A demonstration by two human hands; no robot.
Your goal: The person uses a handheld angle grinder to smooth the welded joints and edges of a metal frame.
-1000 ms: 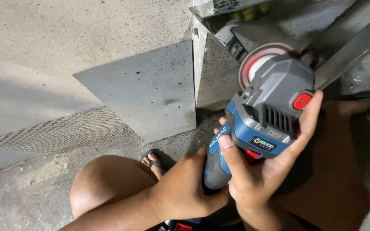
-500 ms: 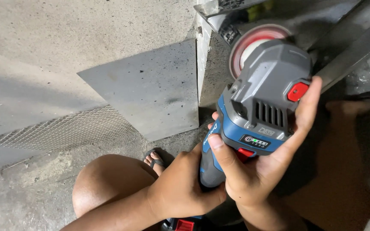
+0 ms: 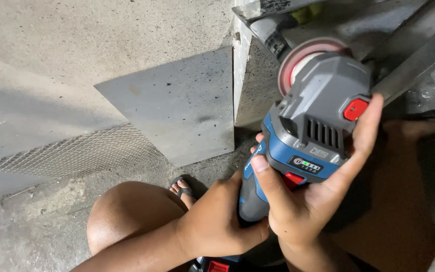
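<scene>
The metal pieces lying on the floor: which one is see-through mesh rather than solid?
The mesh strip at left, lying partly under the solid grey sheet; its surface is a fine grid, unlike the plain plates and bar.

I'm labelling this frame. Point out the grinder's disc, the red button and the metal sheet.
disc [image 3: 298, 58], head view, on its reddish rim.
red button [image 3: 355, 109], head view, its middle.
metal sheet [image 3: 177, 108], head view, its bare grey face.

We are seeing a blue-and-grey matt plastic angle grinder [image 3: 310, 136] showing a rough reddish abrasive disc [image 3: 298, 58], a dull smooth grey sheet-metal plate [image 3: 177, 108], a woven metal mesh strip [image 3: 76, 153], and rough, gritty concrete floor [image 3: 51, 60].
</scene>
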